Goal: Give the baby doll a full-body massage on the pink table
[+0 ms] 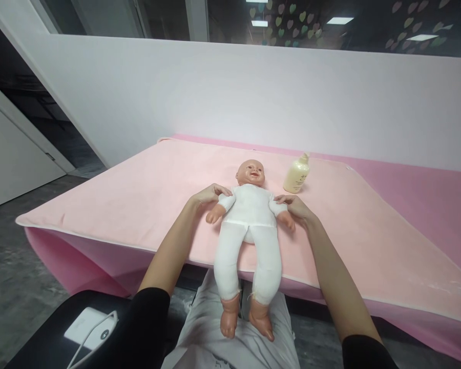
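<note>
Currently, the left hand [210,194] and right hand [297,206] touch the white fabric sleeves [226,202] of a bald baby doll [252,206] lying face-up between them on a pale pink cloth [146,187]; whether their bent fingers [224,190] pinch, I cannot tell. Beyond the right hand stands a cream-yellow pump bottle [296,177].

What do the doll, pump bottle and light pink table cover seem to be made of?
Doll: body apparently matte cloth, with a waist seam; smooth, slightly shiny head and feet suggest vinyl.
Pump bottle: probably glossy plastic, by its highlights.
Light pink table cover: seemingly matte fabric, going by its pale edging.
</note>
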The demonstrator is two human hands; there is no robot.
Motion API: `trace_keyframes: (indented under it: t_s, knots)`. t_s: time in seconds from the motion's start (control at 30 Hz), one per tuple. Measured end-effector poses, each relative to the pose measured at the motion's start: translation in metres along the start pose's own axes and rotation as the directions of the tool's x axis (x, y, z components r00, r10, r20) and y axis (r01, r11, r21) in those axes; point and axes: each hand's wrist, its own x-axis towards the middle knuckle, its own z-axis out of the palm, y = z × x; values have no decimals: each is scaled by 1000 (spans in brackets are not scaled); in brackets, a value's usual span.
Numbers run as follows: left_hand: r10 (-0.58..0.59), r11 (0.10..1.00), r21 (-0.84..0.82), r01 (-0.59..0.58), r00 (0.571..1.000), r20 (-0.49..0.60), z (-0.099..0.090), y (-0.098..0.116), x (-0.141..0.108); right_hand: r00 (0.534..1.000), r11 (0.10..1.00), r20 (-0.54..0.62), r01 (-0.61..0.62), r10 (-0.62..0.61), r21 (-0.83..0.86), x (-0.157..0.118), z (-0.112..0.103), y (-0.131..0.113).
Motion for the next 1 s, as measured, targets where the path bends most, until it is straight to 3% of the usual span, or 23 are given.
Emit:
trace_keyframes:
  t_s: [0.17,0.43,0.6,0.67,0.8,0.9,1.0]
  knots:
    - [14,1000,-14,-15,997,-70,-1,-8,1,998,997,17,66,-66,-48,0,0,3]
    - [19,985,-163,-64,964,-265,5,-8,8,998,997,-62,20,-16,77,-2,9,-4]
    - [-56,998,-54,37,911,-409,8,-27,19,973,989,-228,-72,42,-127,9,12,7]
    - [-51,998,-43,36,899,-434,7,-33,22,970,980,-241,-73,27,-186,12,11,10]
    - [-84,995,-79,58,920,-382,6,-26,20,974,975,-224,-70,22,-209,11,12,10]
    - [-72,996,-62,59,971,-229,7,-11,12,981,972,-195,-25,-21,-234,7,15,6]
    - [-19,999,26,22,994,-107,12,2,3,981,951,-144,82,-130,-299,4,18,4]
